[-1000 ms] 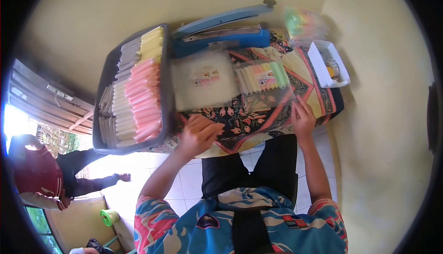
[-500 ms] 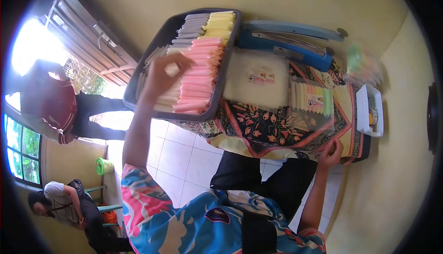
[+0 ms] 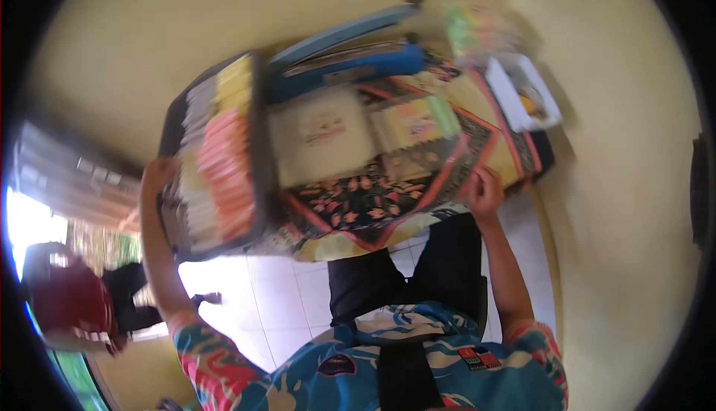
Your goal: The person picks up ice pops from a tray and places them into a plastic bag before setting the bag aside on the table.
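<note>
My left hand (image 3: pixel 158 176) is at the left side of a dark tub (image 3: pixel 263 165), its blurred fingers over the edge beside the sticks. Rows of slim sticks fill the tub: pink ones (image 3: pixel 226 176), yellow ones (image 3: pixel 233 86), and greyish and whitish ones along the left. My right hand (image 3: pixel 485 191) rests near the front edge of the patterned tablecloth (image 3: pixel 358 206), fingers curled, with nothing showing in them. Between the hands lie a stack of clear plastic bags (image 3: pixel 321 135) with a printed label and a clear pack of coloured sticks (image 3: pixel 418 121).
A blue bag sealer (image 3: pixel 350 68) with its arm raised stands behind the bags. At the right are a white plastic box (image 3: pixel 513 98) holding small items and a clear bag of pastel-coloured things (image 3: pixel 481 32). A person in a red top (image 3: pixel 71 295) stands by the doorway at left.
My left hand has gone from above the middle of the tub to its left edge. My right hand stays curled near the cloth's edge. The whole view has turned and shifted.
</note>
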Available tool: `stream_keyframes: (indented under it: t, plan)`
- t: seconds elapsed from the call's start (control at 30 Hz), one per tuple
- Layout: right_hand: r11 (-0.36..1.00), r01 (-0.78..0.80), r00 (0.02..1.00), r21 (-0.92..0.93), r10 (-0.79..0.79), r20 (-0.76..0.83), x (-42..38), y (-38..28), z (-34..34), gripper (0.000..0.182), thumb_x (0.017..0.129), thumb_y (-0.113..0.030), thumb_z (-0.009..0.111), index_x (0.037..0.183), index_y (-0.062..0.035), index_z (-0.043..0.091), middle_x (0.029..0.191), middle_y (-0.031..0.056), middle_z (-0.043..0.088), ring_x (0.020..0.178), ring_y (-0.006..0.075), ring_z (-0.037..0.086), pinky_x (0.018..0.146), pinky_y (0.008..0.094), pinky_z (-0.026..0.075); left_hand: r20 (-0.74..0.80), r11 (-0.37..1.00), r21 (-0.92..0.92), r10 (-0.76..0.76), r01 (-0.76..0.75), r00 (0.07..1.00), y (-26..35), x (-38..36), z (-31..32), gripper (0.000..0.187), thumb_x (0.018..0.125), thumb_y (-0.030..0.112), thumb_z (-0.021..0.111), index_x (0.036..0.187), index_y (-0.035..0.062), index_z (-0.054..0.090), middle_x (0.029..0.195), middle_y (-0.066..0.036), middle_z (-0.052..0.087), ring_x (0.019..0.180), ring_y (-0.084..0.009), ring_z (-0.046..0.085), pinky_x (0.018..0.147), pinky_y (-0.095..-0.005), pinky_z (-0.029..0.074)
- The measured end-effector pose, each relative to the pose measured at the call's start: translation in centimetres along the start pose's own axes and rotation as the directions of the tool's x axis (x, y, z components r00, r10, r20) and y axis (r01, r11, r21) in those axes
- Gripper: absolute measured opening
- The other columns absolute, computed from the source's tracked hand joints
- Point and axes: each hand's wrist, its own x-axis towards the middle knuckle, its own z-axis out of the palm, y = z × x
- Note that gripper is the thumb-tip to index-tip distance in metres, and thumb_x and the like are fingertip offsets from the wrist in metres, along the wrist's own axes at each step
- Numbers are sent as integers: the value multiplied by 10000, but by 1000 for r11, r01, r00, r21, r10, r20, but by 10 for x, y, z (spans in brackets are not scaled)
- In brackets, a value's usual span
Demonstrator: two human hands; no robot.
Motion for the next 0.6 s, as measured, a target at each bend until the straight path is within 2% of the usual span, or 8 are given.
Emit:
stream_keyframes:
  t: [0.03,0.07,0.1,0.2,0.27,0.4,0.5,0.6]
  plan:
    - [1000,7,1000,-13,-7,-8,4,-4,-2,156,895,-17,663,1051,-12,653,1015,142,658,772,250,645,639,314,515,-34,998,-33,-45,44,998,12,-4,-1,218,770,137,707,958,31,743,775,-126,722,689,-192,683,649,-356,523]
    - [1000,20,1000,-10,-20,-14,7,-7,-2,141,901,-24,665,1040,-7,651,1011,133,657,738,217,636,616,290,502,-67,996,83,-6,12,998,24,-8,-7,241,760,117,712,983,30,738,781,-120,715,711,-188,679,670,-355,527]
    - [1000,-5,1000,3,5,-12,7,-8,-2,141,898,-18,665,1038,-8,651,1005,129,654,713,205,622,598,285,491,-50,999,15,-48,49,998,-5,3,2,277,747,105,713,1016,41,735,798,-132,705,734,-194,676,690,-348,529]
    - [998,-39,999,57,39,-8,5,-9,-1,143,891,-3,664,1033,-9,649,991,120,650,653,173,586,552,272,459,-2,990,29,-138,138,990,39,-8,-12,299,732,90,719,1022,17,728,828,-164,709,756,-225,686,708,-360,532]
    - [997,-18,999,76,20,-26,6,-8,2,144,890,4,661,1033,-10,650,989,117,649,634,154,570,532,265,441,-39,994,55,-96,98,995,22,-3,-9,315,724,94,724,1023,-6,722,858,-192,714,791,-258,699,731,-374,537]
    - [997,-37,999,69,37,6,5,-8,0,168,867,27,658,1031,-3,651,981,135,638,786,254,637,640,309,511,-50,981,109,-155,160,987,-36,15,8,364,713,133,751,1022,-54,707,917,-237,717,862,-320,715,774,-402,542]
    - [997,-31,1000,69,31,4,5,-9,-1,170,862,34,653,1028,-1,651,984,137,635,810,272,638,673,322,516,-21,964,155,-216,216,976,-3,5,-2,408,700,163,777,1039,-53,703,931,-252,713,889,-341,712,787,-408,541]
    - [997,-24,1000,66,24,13,4,-8,-1,172,858,38,653,1025,0,650,987,141,633,817,283,637,685,329,516,-71,967,142,-205,213,976,9,1,-1,407,693,169,786,1018,-60,697,910,-253,711,890,-341,712,783,-411,541]
